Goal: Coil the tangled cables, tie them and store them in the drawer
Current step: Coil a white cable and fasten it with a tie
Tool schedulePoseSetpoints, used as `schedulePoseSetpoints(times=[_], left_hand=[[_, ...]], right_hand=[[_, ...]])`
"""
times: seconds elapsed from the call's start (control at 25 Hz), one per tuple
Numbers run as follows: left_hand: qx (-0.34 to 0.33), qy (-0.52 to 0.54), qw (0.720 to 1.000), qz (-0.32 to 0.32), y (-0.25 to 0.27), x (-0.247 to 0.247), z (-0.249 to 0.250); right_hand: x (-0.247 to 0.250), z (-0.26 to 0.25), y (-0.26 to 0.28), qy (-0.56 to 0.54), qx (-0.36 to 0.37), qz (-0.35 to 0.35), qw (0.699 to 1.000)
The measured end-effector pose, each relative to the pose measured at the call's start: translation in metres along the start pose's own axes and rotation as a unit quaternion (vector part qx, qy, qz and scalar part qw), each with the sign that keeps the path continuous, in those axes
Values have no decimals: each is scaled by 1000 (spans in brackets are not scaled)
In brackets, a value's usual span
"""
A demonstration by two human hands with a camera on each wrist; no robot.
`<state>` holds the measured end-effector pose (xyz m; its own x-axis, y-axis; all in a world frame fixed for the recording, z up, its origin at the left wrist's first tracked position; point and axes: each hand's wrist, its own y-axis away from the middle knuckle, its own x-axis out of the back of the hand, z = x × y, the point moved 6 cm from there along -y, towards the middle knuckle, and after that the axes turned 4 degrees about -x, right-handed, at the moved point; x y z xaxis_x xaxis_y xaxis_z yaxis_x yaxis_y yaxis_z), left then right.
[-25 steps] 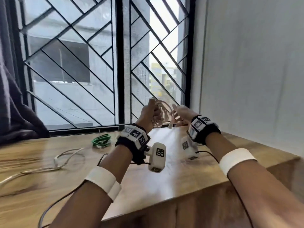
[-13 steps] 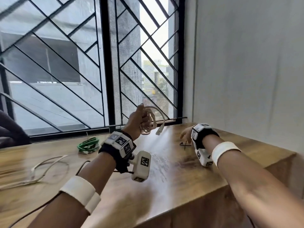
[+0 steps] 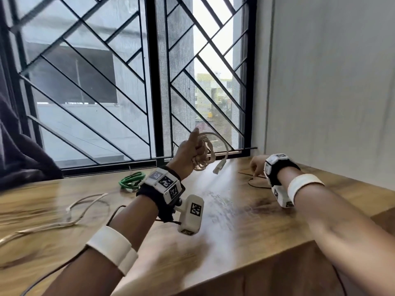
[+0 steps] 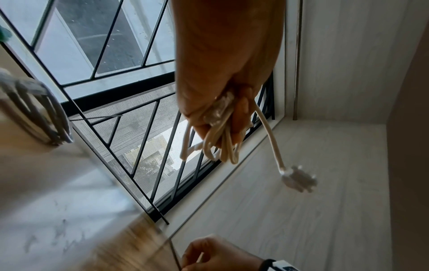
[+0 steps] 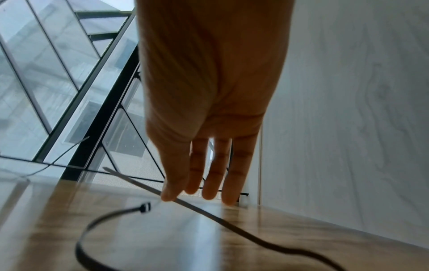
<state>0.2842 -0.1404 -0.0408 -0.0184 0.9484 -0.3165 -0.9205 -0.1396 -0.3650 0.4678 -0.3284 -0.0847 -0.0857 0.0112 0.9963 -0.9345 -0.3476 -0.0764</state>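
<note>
- Head view: the left hand (image 3: 188,153) is raised above the wooden worktop (image 3: 224,221), fist curled round a coiled cream cable (image 3: 205,154) whose plug (image 3: 218,167) dangles. The right hand (image 3: 257,165) reaches down to a black zip tie (image 3: 255,184). A green cable coil (image 3: 130,180) and a loose cream cable (image 3: 70,212) lie to the left.
- Left wrist view: fingers (image 4: 241,117) clamp the coil's loops.
- Right wrist view: straight fingers (image 5: 197,176) touch the tie's strap.

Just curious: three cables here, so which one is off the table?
The cream coiled cable gripped in the left hand; the green cable and loose cream cable lie on the table.
</note>
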Motion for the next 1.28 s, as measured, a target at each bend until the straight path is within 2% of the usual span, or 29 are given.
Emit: schedulePoseSetpoints(times=[0.08, 0.16, 0.24, 0.32, 0.4, 0.48, 0.64, 0.72, 0.8, 0.84, 0.92, 1.0, 1.08, 1.16, 1.28], left_hand=[[-6, -15, 1000, 6, 4, 8, 1], [-23, -18, 999, 20, 6, 19, 6], [-43, -13, 998, 49, 7, 32, 14], [-71, 1, 995, 71, 10, 50, 23], [-97, 7, 992, 83, 13, 68, 33], [-113, -7, 989, 93, 21, 86, 44], [-117, -72, 990, 41, 38, 106, 67], [-123, -97, 986, 56, 45, 124, 81], [-150, -89, 978, 112, 50, 151, 94], [-167, -70, 972, 150, 53, 167, 100], [-175, -42, 955, 236, 58, 195, 102], [-175, -61, 930, 318, 64, 217, 103], [-185, -72, 912, 358, 67, 229, 104], [-185, -91, 910, 360, 66, 232, 103], [-173, -96, 943, 268, 63, 215, 100]], right_hand=[[6, -6, 4, 24, 39, -9, 999], [17, -12, 13, 19, 44, 38, 998], [32, -12, 15, -54, 28, 103, 993], [53, -24, 18, -191, 44, 159, 968], [80, -49, 23, -334, 95, 189, 919], [101, -87, 31, -449, 141, 174, 865], [127, -168, 58, -587, 200, 143, 771], [128, -208, 70, -671, 210, 98, 705], [120, -249, 82, -743, 217, 11, 633], [115, -272, 89, -758, 221, -33, 613], [104, -309, 102, -749, 235, -84, 614], [94, -339, 114, -736, 261, -115, 614], [86, -358, 120, -717, 291, -134, 619], [81, -365, 119, -689, 309, -121, 644], [68, -356, 106, -675, 276, -68, 680]])
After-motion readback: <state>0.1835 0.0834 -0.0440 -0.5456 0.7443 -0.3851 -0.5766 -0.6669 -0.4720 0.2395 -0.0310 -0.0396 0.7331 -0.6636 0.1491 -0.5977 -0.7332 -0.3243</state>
